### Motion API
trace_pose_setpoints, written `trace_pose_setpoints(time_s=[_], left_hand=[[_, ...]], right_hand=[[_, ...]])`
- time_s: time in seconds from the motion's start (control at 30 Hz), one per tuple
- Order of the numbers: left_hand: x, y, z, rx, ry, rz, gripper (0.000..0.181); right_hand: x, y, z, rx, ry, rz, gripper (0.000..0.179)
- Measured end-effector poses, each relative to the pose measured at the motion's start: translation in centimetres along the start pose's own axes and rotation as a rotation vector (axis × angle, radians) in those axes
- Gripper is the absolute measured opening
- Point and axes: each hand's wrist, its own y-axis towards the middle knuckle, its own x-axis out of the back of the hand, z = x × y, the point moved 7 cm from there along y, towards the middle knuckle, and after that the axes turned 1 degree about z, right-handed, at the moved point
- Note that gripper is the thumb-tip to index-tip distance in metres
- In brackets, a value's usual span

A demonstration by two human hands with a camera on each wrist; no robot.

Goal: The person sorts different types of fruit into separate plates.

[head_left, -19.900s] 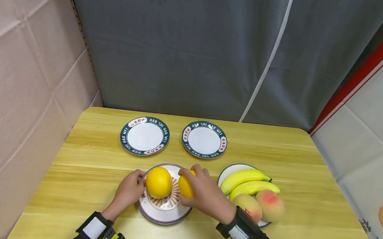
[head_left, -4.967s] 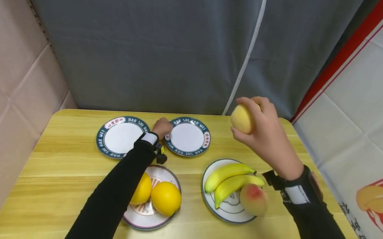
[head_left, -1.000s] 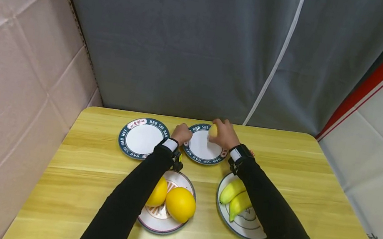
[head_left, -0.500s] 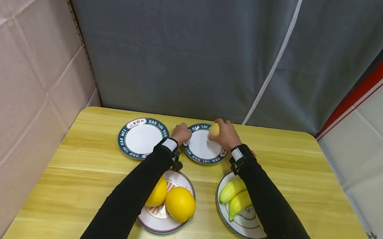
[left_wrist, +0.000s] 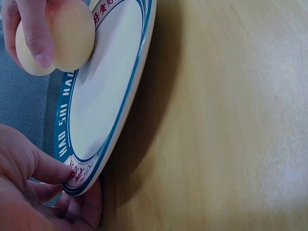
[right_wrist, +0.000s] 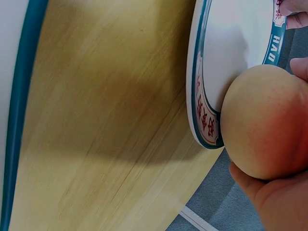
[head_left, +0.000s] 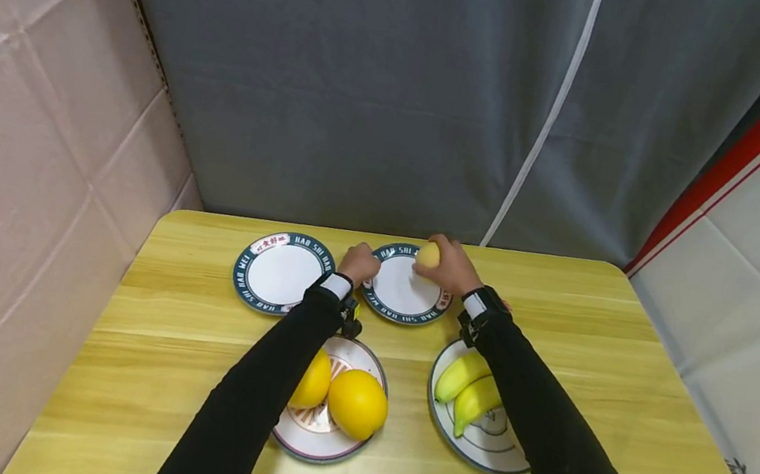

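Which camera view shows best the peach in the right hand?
The right wrist view: the peach appears largest there, its red blush plain. The left wrist view shows it smaller, partly covered by the right hand; the head view, only a small yellow part.

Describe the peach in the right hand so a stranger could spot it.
At the far edge of the table lie two green-rimmed plates. By the right one's rim, the right hand holds the peach: pale, with a red blush that the yellow oranges and bananas lack.
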Motion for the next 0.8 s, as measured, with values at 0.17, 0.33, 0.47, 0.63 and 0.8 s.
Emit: trace_pose_setpoints(time_s=[0.17, 0.33, 0.47, 0.63, 0.8], left_hand=[[0.13, -0.28, -0.13, -0.004, -0.006, -0.003, 0.026], [0.18, -0.46, -0.16, -0.006, -0.005, -0.005, 0.025], [0.17, -0.51, -0.18, -0.009, -0.009, -0.007, 0.025], [0.08, -0.38, -0.12, -0.011, -0.007, -0.011, 0.024], [0.01, -0.13, -0.01, -0.009, -0.005, -0.013, 0.025]], right_hand=[[-0.02, -0.04, -0.04, -0.015, 0.016, 0.005, 0.076], [-0.08, -0.06, -0.01, -0.004, -0.004, 0.0, 0.077], [-0.14, 0.0, -0.09, 0.013, -0.034, -0.012, 0.078], [-0.11, 0.05, -0.09, 0.018, -0.037, -0.017, 0.078], [-0.06, -0.07, 0.11, 0.013, -0.035, -0.01, 0.078]])
